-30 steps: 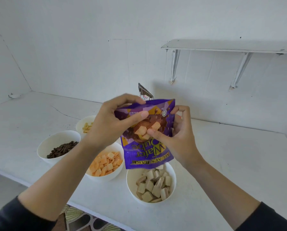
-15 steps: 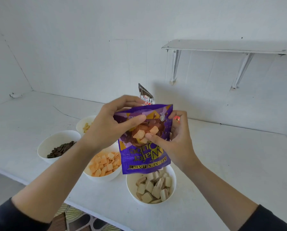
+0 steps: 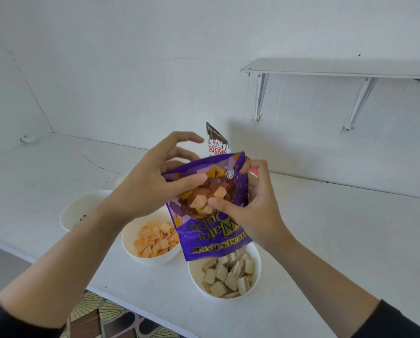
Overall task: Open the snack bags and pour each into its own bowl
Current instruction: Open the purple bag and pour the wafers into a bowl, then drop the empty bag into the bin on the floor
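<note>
Bag: we hold the purple wafer bag (image 3: pixel 210 211) upside down in the air, mouth downward at 6 o'clock, right above the wafer bowl (image 3: pixel 257 279).
Left hand: our left hand (image 3: pixel 150 191) has its thumb pressed on the bag's front face; the other fingers (image 3: pixel 179 140) are spread loose behind the upper edge, so it only half grips.
Right hand: our right hand (image 3: pixel 255 208) pinches the bag's right side, thumb in front and fingers curled behind.
Risk, spill: the mouth hangs near the bowl's 10 o'clock rim, so we judge that late pieces could drop onto the surface (image 3: pixel 325 240) or into the orange-snack bowl (image 3: pixel 131 242) just beside it.
Risk, grip: with the left hand loose, a shake could twist the bag out of line.
Wafer bowl: heaped with pale wafer cubes.
Orange-snack bowl: at 9 o'clock of the wafer bowl, holding small orange squares.
Far-left bowl (image 3: pixel 75 211): a few dark pieces show; our arm hides the rest.
Behind: another snack bag (image 3: pixel 216 140) stands upright at 12 o'clock, whether opened we cannot tell.
</note>
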{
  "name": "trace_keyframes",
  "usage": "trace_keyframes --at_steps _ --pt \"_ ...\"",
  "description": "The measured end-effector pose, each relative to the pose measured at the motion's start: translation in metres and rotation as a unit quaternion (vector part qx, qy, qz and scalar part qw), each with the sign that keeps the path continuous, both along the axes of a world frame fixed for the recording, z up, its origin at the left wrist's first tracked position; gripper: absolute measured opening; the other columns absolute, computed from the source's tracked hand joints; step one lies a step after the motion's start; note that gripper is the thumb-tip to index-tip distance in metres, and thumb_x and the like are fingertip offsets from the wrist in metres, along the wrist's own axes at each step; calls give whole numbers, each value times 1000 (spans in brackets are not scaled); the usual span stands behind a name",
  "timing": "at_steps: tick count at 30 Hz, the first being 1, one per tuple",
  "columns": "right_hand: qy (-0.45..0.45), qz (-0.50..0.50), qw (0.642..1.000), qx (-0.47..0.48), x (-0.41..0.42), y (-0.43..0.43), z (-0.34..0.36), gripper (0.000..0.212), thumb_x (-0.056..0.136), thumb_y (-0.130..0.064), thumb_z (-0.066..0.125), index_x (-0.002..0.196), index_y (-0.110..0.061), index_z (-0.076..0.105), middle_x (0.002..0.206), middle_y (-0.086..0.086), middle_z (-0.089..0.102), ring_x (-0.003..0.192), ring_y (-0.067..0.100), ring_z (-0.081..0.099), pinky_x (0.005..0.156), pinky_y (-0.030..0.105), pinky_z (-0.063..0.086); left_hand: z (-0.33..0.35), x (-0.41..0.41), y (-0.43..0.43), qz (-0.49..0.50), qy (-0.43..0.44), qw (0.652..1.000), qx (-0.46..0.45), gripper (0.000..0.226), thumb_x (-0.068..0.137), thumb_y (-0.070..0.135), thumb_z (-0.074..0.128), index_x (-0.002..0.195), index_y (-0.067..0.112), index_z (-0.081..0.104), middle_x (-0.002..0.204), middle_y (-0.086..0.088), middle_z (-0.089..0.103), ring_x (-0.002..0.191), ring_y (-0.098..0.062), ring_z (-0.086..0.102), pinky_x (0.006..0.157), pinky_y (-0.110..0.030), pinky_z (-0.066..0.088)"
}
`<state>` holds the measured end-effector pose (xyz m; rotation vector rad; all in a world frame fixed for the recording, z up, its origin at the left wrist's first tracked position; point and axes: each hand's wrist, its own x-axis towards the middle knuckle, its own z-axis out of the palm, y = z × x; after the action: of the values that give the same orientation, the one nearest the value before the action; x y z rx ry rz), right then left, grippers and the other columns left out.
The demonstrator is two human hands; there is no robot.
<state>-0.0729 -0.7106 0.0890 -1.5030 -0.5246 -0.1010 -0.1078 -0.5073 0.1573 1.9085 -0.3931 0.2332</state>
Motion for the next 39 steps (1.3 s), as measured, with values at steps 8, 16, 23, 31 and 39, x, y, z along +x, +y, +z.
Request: trace_keyframes --at_steps 8,16,23,31,39 --pt "-47 23 996 -78 8 11 10 65 72 -17 89 112 -18 38 111 2 69 98 23 72 79 51 61 1 -4 18 34 32 999 9 60 82 28 78 134 42 50 108 2 71 101 -23 74 74 -50 64" --pt "-95 22 977 -192 14 40 10 64 71 -35 90 109 -32 37 93 0 75 82 11 74 70 40 62 -26 -27 52 135 -32 986 -90 37 83 15 74 117 24 63 84 -10 73 84 -24 75 65 -49 64" --pt "-80 23 981 -174 28 86 19 44 62 -37 94 87 -19 63 72 -11 70 69 3 64 64 12 44 -62 -82 118 288 -90 910 -285 21 87 4 64 98 22 63 85 -2 70 74 -14 70 59 -39 63" --pt "218 266 939 -29 -12 222 -15 45 80 -7 80 120 -11 59 108 11 76 98 32 73 84 50 59 -107 -141 185 458 -83 773 -432 22 101 9 57 121 18 53 109 -14 66 104 -37 63 81 -79 46" --pt "229 269 935 -24 -68 389 -31 29 84 -10 78 107 -9 60 102 14 75 81 23 76 55 34 58 -127 -228 310 507 -59 773 -377 58 85 7 69 126 43 50 105 -18 63 88 -32 66 67 -42 62"
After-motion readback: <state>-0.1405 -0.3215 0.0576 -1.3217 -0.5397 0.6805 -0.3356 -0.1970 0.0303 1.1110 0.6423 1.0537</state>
